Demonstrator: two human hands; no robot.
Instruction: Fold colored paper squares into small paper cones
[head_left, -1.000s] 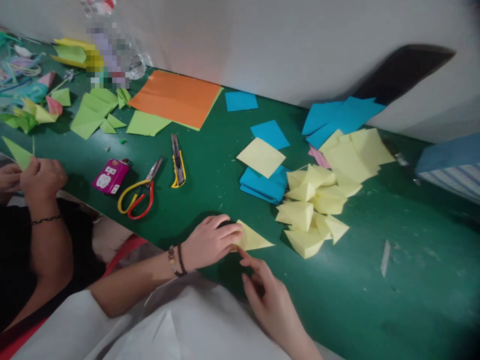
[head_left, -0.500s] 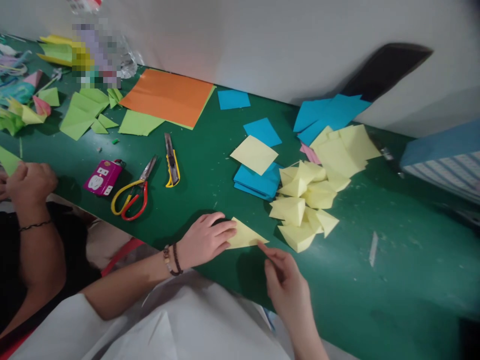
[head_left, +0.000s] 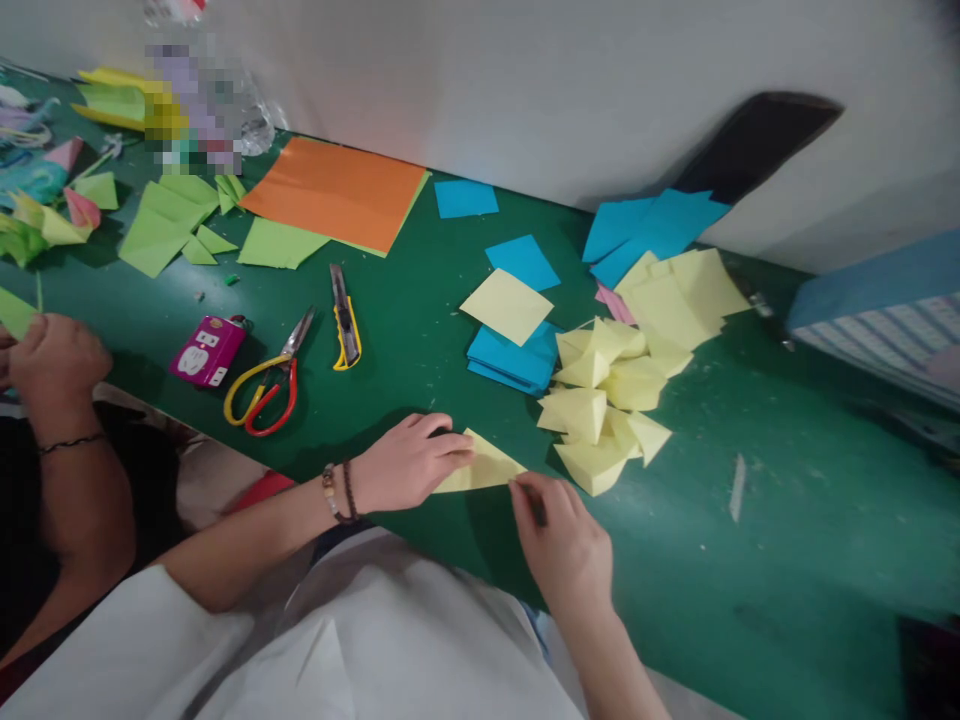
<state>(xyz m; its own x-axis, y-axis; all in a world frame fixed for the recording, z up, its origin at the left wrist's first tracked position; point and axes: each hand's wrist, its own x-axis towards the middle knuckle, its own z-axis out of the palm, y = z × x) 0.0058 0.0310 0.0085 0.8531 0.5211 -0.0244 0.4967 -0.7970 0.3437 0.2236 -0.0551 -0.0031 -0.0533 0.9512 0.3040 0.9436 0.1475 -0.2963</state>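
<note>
A folded yellow paper triangle (head_left: 484, 468) lies flat at the near edge of the green table (head_left: 787, 560). The left hand (head_left: 409, 462) rests on the paper's left part, fingers spread and flat, pressing it down rather than pinching. The right hand (head_left: 566, 545) meets the paper's right point, with thumb and forefinger pressed together on that tip, as far as the view shows.

Just right of the paper sits a heap of finished yellow folded pieces (head_left: 604, 410), with a stack of blue sheets (head_left: 514, 362) beyond it and a yellow square (head_left: 507, 306) on top. To the left lie scissors (head_left: 266, 385) and a box cutter (head_left: 344, 320). Another person's hand (head_left: 49, 355) works at the far left.

The paper sits right at the table's edge, so a pull from the right grip could slide it off if the left hand's pressure eases. A skewed crease is also likely if the pinched tip drifts. The right wrist is near the heap and could scatter it.
</note>
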